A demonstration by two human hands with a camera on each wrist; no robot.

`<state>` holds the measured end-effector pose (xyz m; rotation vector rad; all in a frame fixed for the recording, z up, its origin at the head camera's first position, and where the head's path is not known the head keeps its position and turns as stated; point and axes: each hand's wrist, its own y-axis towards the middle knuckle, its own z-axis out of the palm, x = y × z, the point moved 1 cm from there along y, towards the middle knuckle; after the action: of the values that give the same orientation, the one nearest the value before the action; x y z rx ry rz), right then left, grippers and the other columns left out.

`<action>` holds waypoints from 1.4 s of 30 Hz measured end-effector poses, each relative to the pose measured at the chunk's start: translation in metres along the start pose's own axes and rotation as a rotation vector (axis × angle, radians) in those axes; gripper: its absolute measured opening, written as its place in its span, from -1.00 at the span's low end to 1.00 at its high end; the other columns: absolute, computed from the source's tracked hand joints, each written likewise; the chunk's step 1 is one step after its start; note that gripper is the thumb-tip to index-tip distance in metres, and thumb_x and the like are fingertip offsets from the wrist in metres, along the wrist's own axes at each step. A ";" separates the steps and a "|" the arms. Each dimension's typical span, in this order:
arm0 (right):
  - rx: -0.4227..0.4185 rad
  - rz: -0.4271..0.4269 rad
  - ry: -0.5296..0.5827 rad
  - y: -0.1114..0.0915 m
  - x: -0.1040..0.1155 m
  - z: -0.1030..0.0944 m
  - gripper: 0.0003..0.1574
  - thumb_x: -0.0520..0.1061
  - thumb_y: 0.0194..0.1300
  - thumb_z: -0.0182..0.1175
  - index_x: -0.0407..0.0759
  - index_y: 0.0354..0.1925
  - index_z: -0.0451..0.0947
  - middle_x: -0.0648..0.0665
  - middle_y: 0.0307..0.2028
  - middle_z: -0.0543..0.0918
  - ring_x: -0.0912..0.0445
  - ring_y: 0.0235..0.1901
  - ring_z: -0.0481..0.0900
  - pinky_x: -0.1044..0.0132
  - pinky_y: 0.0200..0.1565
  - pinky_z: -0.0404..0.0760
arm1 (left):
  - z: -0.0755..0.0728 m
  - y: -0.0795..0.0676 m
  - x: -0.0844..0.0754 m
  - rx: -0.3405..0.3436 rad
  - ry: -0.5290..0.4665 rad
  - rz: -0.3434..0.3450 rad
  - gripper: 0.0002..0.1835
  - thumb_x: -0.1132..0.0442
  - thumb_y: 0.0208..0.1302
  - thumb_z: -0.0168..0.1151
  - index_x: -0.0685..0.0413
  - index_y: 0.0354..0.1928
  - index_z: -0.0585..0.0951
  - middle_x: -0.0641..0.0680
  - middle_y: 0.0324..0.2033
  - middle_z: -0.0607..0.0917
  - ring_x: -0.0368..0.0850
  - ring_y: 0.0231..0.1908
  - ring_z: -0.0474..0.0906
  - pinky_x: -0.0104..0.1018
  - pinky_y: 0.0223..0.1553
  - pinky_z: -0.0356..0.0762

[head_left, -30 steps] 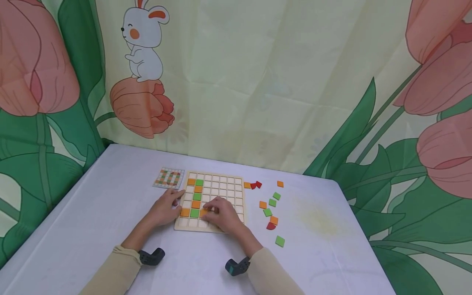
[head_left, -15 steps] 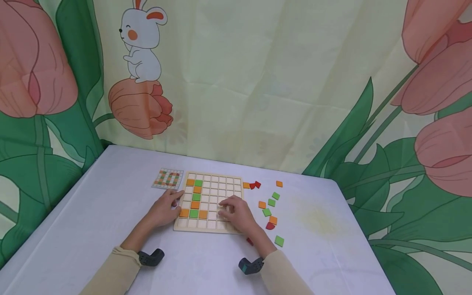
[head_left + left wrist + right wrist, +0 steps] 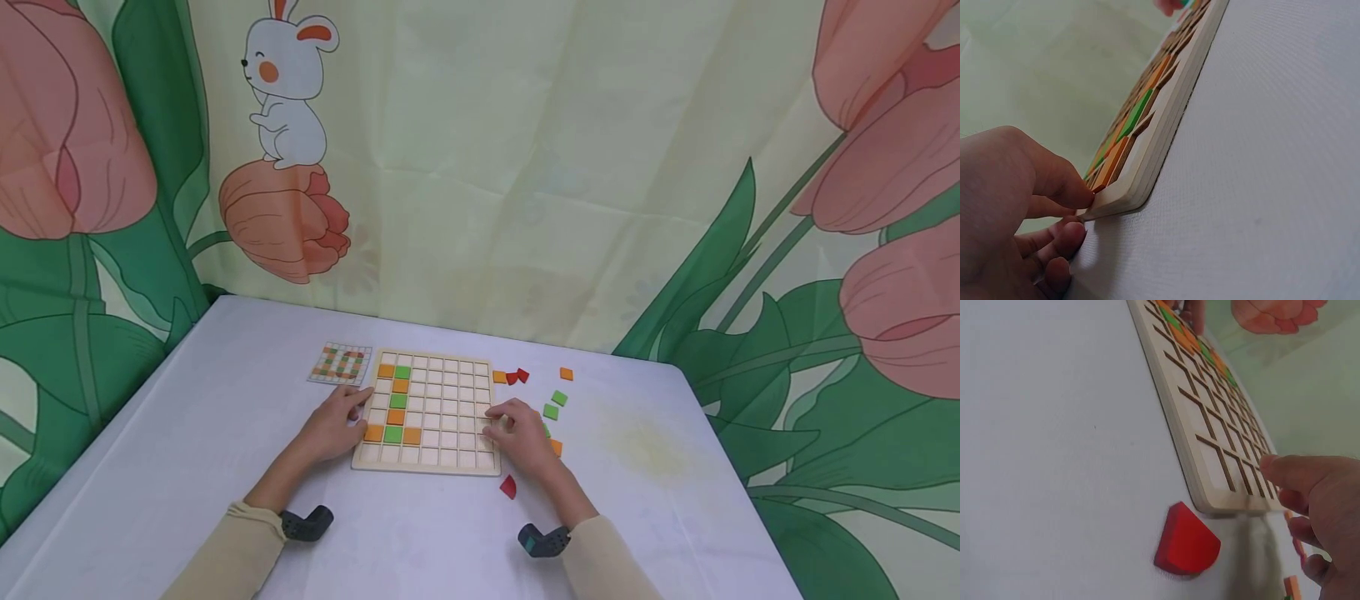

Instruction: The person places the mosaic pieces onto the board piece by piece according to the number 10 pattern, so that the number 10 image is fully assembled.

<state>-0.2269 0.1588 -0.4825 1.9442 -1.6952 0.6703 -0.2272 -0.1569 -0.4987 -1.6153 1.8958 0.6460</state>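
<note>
A wooden grid board [image 3: 450, 417] lies on the table with orange tiles [image 3: 396, 417] and green tiles [image 3: 398, 402] set in its left columns. My left hand [image 3: 330, 427] rests at its left edge, index finger and thumb spread apart along the frame. In the left wrist view a fingertip [image 3: 1085, 199] touches the frame's corner, with other fingers bent beside it. Over the right edge hovers my right hand [image 3: 521, 437], its fingers loosely bent and nothing seen between them. A red quarter-circle piece [image 3: 508, 487] lies just below the board's near right corner, large in the right wrist view.
A printed pattern card [image 3: 341, 363] lies behind the left hand, beside the board. Loose green tiles [image 3: 551, 412], an orange tile [image 3: 566, 374] and red pieces [image 3: 512, 378] are scattered to the right of the board. The right hand partly hides some of them.
My right hand has left an orange tile in the board's lower left part and moved right to the board's right edge. The near red piece is now uncovered. My left hand stays put.
</note>
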 end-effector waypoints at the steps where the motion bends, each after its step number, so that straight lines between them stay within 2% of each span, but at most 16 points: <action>1: -0.006 0.010 -0.003 0.000 -0.002 -0.002 -0.68 -0.04 0.16 0.36 0.02 -0.07 0.68 0.06 -0.16 0.59 0.11 -0.21 0.43 0.33 -0.24 0.49 | 0.000 0.000 0.000 0.001 -0.001 -0.003 -0.35 0.31 0.18 0.16 0.22 0.36 0.35 0.11 -0.17 0.40 -0.11 -0.30 0.32 -0.32 -0.41 0.27; 7: -0.054 0.061 -0.035 -0.001 -0.017 -0.013 -0.69 -0.04 0.16 0.36 0.05 -0.08 0.68 0.05 -0.14 0.59 0.12 -0.19 0.44 0.34 -0.22 0.50 | 0.001 0.000 -0.001 0.006 0.008 -0.007 -0.36 0.30 0.19 0.16 0.21 0.36 0.35 0.11 -0.17 0.40 -0.11 -0.29 0.32 -0.34 -0.41 0.28; 12: -0.094 0.063 -0.051 -0.002 -0.026 -0.020 -0.66 -0.07 0.15 0.38 0.00 -0.06 0.68 -0.01 -0.14 0.59 0.08 -0.19 0.45 0.28 -0.18 0.53 | 0.000 -0.001 -0.002 0.002 0.009 -0.002 -0.36 0.31 0.19 0.15 0.22 0.36 0.35 0.12 -0.17 0.40 -0.11 -0.29 0.32 -0.33 -0.40 0.27; 23: -0.112 0.138 -0.086 -0.003 -0.042 -0.030 -0.63 -0.07 0.16 0.37 0.00 -0.02 0.65 -0.06 -0.04 0.57 0.07 -0.14 0.47 0.25 -0.12 0.62 | 0.001 0.000 -0.002 0.002 0.014 0.003 -0.35 0.29 0.18 0.16 0.22 0.36 0.36 0.11 -0.17 0.40 -0.11 -0.30 0.32 -0.34 -0.40 0.27; 33: -0.076 0.117 -0.093 -0.014 -0.047 -0.036 -0.68 -0.08 0.11 0.40 -0.02 -0.10 0.69 -0.04 -0.16 0.60 0.10 -0.25 0.43 0.39 -0.36 0.50 | -0.001 -0.001 -0.003 0.003 0.013 -0.006 -0.35 0.31 0.18 0.15 0.22 0.36 0.35 0.12 -0.16 0.40 -0.10 -0.29 0.32 -0.31 -0.39 0.27; 42: -0.083 0.115 -0.125 -0.029 -0.052 -0.040 -0.69 -0.08 0.10 0.41 -0.03 -0.13 0.69 -0.04 -0.13 0.62 0.11 -0.19 0.48 0.29 -0.15 0.61 | -0.001 -0.002 -0.004 0.000 0.016 -0.008 -0.36 0.31 0.18 0.15 0.21 0.36 0.36 0.11 -0.18 0.39 -0.11 -0.29 0.32 -0.32 -0.40 0.26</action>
<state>-0.2064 0.2276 -0.4862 1.8768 -1.8909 0.5195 -0.2249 -0.1550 -0.4947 -1.6318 1.9001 0.6321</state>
